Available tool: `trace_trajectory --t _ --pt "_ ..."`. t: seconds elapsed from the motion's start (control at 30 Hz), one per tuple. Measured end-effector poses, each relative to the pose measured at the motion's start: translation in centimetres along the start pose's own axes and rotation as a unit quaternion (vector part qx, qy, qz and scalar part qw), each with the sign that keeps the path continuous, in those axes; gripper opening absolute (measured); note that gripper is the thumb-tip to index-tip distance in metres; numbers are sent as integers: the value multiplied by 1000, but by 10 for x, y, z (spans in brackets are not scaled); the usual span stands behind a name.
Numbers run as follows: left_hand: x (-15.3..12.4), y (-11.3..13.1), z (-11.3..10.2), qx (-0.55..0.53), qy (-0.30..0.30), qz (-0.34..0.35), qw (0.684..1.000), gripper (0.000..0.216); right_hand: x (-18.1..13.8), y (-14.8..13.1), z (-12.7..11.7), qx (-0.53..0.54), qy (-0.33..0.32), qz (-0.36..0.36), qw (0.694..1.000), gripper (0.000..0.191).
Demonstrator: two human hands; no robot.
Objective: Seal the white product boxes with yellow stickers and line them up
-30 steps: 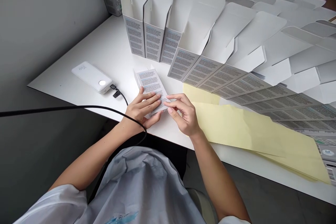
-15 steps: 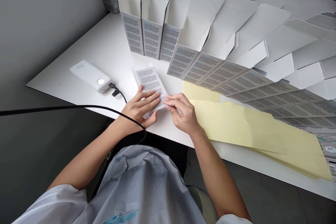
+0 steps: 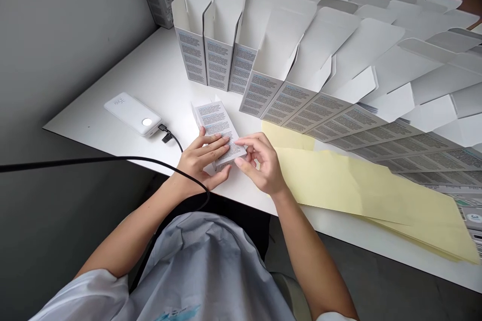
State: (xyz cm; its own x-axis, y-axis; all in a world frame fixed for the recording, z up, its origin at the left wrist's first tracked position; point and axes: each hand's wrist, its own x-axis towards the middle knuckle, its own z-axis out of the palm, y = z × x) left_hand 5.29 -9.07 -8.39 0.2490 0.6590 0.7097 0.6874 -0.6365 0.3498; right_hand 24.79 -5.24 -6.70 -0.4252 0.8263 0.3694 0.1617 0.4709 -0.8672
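My left hand (image 3: 201, 159) holds a white printed carton (image 3: 216, 125) just right of the white power bank (image 3: 132, 114), fingers spread across its face, while my right hand (image 3: 259, 163) has just lifted back, fingers loosely curled beside the carton's edge.

A long row of open white cardboard cartons (image 3: 259, 95) stands along the far side of the white bench (image 3: 158, 67), blocking reach beyond it. Between the hands sits a printed white carton (image 3: 216, 128). The right hand (image 3: 261, 163) has open passage over pale yellow paper sheets (image 3: 339, 185). Left of the left hand (image 3: 198, 160) lie a white power bank (image 3: 132, 114) and a black cable (image 3: 94, 160) arcing across the wrist.
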Motion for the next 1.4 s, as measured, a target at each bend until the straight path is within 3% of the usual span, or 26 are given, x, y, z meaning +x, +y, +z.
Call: trace_trajectory --t 0.17,0.3,0.47,0.6,0.83,1.17,1.33,1.4 --pt "0 -1 1 12 1 -1 1000 41 5 -2 12 5 48 75 996 29" --pt "1 -1 1 2 4 -2 1000 43 4 1 11 25 42 80 996 25" --pt "1 -1 1 8 4 -11 1000 59 -1 -6 19 -35 87 64 994 19" --pt "2 -1 -1 13 -12 -16 1000 73 -4 -13 31 -71 119 76 987 24" --pt "1 0 -2 18 -18 -9 1000 74 -6 -17 40 -97 133 81 983 46" --pt "1 2 0 -1 -17 -37 999 73 -14 -4 31 -23 108 90 990 29" --pt "-6 1 -2 -33 -35 -51 998 74 -11 -2 31 11 162 139 977 37" --pt "-8 3 -7 -90 -49 -104 989 81 -9 -4 32 2 168 173 971 44"
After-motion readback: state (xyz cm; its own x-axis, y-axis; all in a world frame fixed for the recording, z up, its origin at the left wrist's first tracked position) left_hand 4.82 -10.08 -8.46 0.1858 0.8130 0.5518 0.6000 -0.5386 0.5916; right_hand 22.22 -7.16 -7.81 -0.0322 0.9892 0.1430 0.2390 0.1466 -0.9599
